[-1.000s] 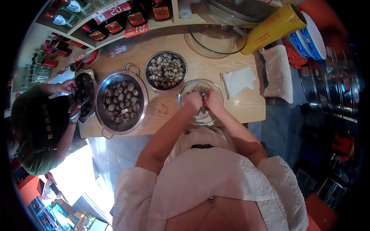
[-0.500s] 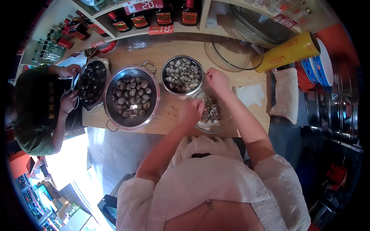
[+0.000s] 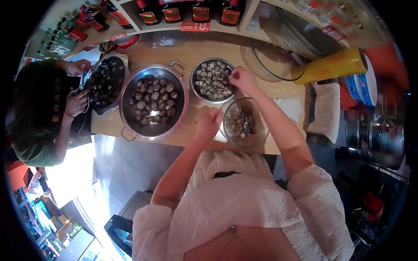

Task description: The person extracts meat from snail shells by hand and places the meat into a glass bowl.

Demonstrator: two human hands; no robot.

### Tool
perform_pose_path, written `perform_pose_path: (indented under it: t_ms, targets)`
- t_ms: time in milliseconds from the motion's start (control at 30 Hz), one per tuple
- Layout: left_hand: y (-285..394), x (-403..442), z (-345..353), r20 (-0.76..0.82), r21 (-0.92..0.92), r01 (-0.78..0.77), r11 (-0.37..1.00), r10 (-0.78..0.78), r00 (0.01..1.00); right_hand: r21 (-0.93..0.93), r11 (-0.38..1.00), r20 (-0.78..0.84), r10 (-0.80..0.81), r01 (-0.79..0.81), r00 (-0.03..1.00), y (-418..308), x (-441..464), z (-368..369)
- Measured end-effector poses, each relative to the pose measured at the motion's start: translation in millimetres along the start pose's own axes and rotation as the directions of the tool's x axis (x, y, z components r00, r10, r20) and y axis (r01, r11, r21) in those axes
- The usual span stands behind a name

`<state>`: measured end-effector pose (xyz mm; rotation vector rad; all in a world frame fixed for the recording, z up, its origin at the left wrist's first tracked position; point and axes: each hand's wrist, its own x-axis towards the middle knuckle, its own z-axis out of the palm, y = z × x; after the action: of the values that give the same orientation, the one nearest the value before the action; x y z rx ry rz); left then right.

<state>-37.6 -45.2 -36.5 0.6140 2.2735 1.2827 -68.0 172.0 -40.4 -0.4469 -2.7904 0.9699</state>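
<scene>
My right hand (image 3: 244, 81) is pinched at the right rim of a steel bowl (image 3: 192, 90) full of small pale clams (image 3: 213, 79). Whatever lies between its fingertips is too small to make out. Just left of a clear glass bowl (image 3: 266, 130), my left hand (image 3: 209, 123) is closed in a loose fist, its contents hidden. Inside the glass bowl sit opened shellfish pieces (image 3: 242, 122), some with pale rings. A larger two-handled steel colander or basin (image 3: 180, 111), holding round brown snail-like shells (image 3: 153, 100), stands further left.
At far left a co-worker's hands (image 3: 77, 102) hold scissors (image 3: 82, 87) by a tray of dark shells (image 3: 106, 82). A large glass bowl (image 3: 257, 71), a yellow roll (image 3: 335, 65), a white cloth (image 3: 288, 108) and a folded towel (image 3: 325, 112) are on the right. Bottles (image 3: 200, 13) line the shelf behind.
My left hand has moved from over the glass bowl's edge to its left side. My right hand stays at the clam bowl's rim. The view has shifted slightly.
</scene>
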Motion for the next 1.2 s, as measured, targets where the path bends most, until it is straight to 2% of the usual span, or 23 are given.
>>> perform_pose_path:
  t_ms: [33, 67, 100, 167, 200, 333, 367, 400, 433, 500, 633, 700, 833, 900, 1000, 1200]
  targets:
    - [4, 3, 1, -0.001, -0.071, -0.022, 0.997, 0.022, 1.000, -0.007, 1.000, -0.006, 0.011, -0.011, 1.000, -10, -13, -16]
    - [10, 4, 2, -0.002, -0.140, -0.042, 0.989, 0.042, 0.999, 0.367, 0.902, 0.208, 0.157, -0.226, 0.965, -25, -31, -34]
    - [21, 5, 0, 0.011, -0.142, -0.049, 0.989, 0.051, 0.999, 0.629, 0.629, 0.442, 0.194, -0.456, 0.876, -34, -49, -44]
    - [46, 5, -1, 0.056, 0.031, -0.207, 0.978, 0.205, 0.977, 0.661, 0.498, 0.532, 0.216, -0.561, 0.819, -35, -85, -51]
    - [45, 8, 2, 0.132, 0.032, -0.300, 0.953, 0.293, 0.947, 0.667, 0.492, 0.521, 0.230, -0.560, 0.822, -34, -101, -53]
    - [47, 3, 23, 0.248, -0.036, -0.318, 0.948, 0.316, 0.916, 0.677, 0.390, 0.531, 0.329, -0.624, 0.781, -27, -143, -66]
    - [45, 3, 29, 0.320, -0.111, -0.202, 0.973, 0.228, 0.920, 0.680, 0.366, 0.536, 0.342, -0.635, 0.772, -26, -149, -72]
    - [46, 2, 33, 0.398, -0.173, -0.077, 0.982, 0.141, 0.907, 0.677, 0.378, 0.543, 0.323, -0.632, 0.775, -22, -153, -76]
    - [47, 1, 36, 0.417, -0.169, -0.083, 0.982, 0.148, 0.897, 0.686, 0.366, 0.532, 0.337, -0.629, 0.777, -17, -158, -78]
    - [50, 1, 39, 0.504, -0.177, -0.005, 0.984, 0.095, 0.858, 0.733, 0.481, 0.447, 0.192, -0.481, 0.873, -10, -163, -81]
    - [60, 3, 38, 0.586, -0.158, -0.009, 0.987, 0.101, 0.804, 0.696, 0.507, 0.501, 0.164, -0.508, 0.850, -11, -168, -93]
    - [67, 3, 36, 0.670, -0.103, 0.059, 0.993, 0.025, 0.742, 0.668, 0.544, 0.510, 0.163, -0.508, 0.845, -11, -170, -95]
    - [59, 1, 43, 0.714, -0.073, 0.114, 0.991, -0.028, 0.699, 0.663, 0.545, 0.525, 0.150, -0.514, 0.837, -8, -173, -95]
    - [59, -4, 43, 0.689, -0.032, -0.114, 0.993, 0.104, 0.717, 0.627, 0.573, 0.563, 0.135, -0.528, 0.816, -10, -173, -96]
    - [68, -11, 38, 0.678, -0.003, -0.204, 0.979, 0.152, 0.719, 0.598, 0.608, 0.594, 0.101, -0.522, 0.798, -7, -173, -94]
    - [64, -15, 37, 0.653, -0.068, -0.236, 0.969, 0.222, 0.724, 0.604, 0.563, 0.650, 0.062, -0.564, 0.757, -6, -174, -93]
